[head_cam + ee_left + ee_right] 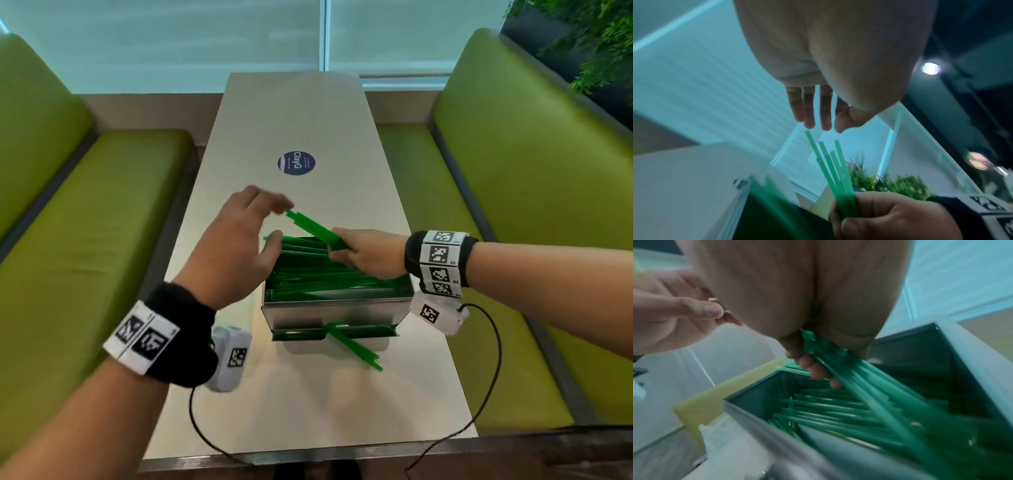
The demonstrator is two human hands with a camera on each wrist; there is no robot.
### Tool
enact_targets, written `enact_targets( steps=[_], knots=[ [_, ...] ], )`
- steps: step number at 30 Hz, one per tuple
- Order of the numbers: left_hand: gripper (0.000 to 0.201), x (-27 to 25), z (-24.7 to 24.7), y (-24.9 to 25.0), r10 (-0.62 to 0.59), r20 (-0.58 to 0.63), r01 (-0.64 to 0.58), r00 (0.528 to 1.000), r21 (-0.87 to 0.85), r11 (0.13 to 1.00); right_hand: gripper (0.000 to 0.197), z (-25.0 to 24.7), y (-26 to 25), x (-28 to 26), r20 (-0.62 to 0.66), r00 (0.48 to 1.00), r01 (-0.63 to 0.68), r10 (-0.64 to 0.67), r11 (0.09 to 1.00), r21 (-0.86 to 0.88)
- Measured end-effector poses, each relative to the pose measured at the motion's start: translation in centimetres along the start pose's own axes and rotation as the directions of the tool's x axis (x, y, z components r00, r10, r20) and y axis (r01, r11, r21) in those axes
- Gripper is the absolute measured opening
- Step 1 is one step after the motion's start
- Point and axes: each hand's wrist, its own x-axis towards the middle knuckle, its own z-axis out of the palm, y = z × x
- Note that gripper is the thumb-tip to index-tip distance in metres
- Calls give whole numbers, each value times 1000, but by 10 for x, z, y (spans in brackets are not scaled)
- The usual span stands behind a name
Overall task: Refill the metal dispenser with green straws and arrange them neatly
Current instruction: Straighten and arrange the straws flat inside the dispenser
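A metal dispenser (334, 310) stands in the middle of the table, its open top full of loose green straws (329, 274). My right hand (363, 255) grips a bundle of green straws (313, 228) above the box, their free ends tilted up to the left. In the right wrist view the fingers (812, 368) curl round the bundle (840, 368) over the dispenser (760, 433). My left hand (239, 240) hovers open at the box's left, fingertips just clear of the bundle's tips (825, 160). A few straws (352, 346) poke out of the front tray.
The pale table (308, 120) carries a round blue sticker (296, 163) beyond the dispenser. Green benches (85, 212) flank both sides, with a window behind. Black cables (493, 370) run from the wrist cameras across the table's near edge.
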Motion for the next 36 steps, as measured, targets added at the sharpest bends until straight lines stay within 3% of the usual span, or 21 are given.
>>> enact_targets(
  steps=[3,5,7,10,14,17,18,20,22,24,28,36],
  knots=[
    [26,-33,27,-11,-127,-4,126,992,-104,987,26,3,-6,13,97,993,-28,59,957,-290],
    [21,-53,45,-12,-114,65,118,991,-76,990,42,8,-8,22,140,986,-7,89,868,-497],
    [17,-69,58,-13,-61,107,64,992,-17,998,54,11,-9,26,120,989,5,84,801,-599],
    [21,-82,68,-13,-45,140,33,989,91,995,61,10,-14,22,52,996,-32,77,813,-582],
    [25,-81,71,-10,-37,151,21,988,104,994,36,2,-28,-4,-104,995,-47,-2,883,-467],
    [27,-74,70,-7,-33,210,15,977,89,996,26,11,-33,-55,-374,924,35,-79,992,-124],
    [27,-70,69,-6,-31,244,6,969,103,995,28,23,-32,-73,-432,901,40,-29,999,16],
    [23,-63,70,-7,-14,299,-21,954,111,994,28,62,-23,-102,-422,901,-35,101,986,160],
    [16,-59,73,-10,4,330,-28,944,67,997,27,112,-7,-112,-359,910,-202,207,978,53],
    [21,-59,78,-13,16,351,-31,936,39,999,42,153,9,-106,-325,906,-325,272,938,-121],
    [31,-62,84,-16,23,339,-33,940,25,999,50,183,18,-73,-373,896,-345,239,904,-251],
    [33,-63,84,-17,9,375,-27,927,44,999,27,187,14,-32,-372,872,-432,319,859,-275]
  ],
)
